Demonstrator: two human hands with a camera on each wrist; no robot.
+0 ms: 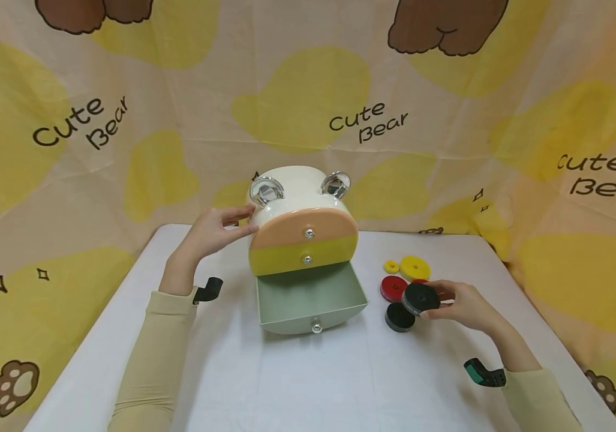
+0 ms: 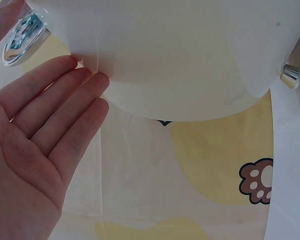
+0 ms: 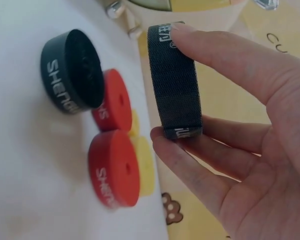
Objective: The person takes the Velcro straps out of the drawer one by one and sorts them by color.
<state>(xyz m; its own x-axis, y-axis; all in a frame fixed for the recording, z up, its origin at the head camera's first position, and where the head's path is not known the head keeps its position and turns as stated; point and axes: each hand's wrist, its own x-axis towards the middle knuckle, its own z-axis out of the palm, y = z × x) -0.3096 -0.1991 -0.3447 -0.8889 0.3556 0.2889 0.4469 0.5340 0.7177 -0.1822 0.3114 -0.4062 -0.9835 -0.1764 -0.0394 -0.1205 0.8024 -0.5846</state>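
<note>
A white frog-shaped drawer box [image 1: 297, 189] with shiny silver ears stands mid-table. Its bottom green drawer [image 1: 310, 294] is pulled out, and its orange and yellow drawers [image 1: 286, 261] are closed. The straight fingers of my left hand [image 1: 212, 233] touch the box's left side near the top; the left wrist view shows this hand's palm beside the white shell [image 2: 180, 65]. Between thumb and fingers, my right hand [image 1: 466, 307] pinches a black tape roll [image 3: 175, 82], raised over the other rolls. White lettering shows on its woven band.
Right of the box lie a second black roll [image 1: 399, 318], two red rolls [image 3: 115, 167], a large yellow roll [image 1: 414, 267] and a small yellow one [image 1: 391, 267]. A patterned cloth [image 1: 308, 90] hangs behind the white table [image 1: 297, 384].
</note>
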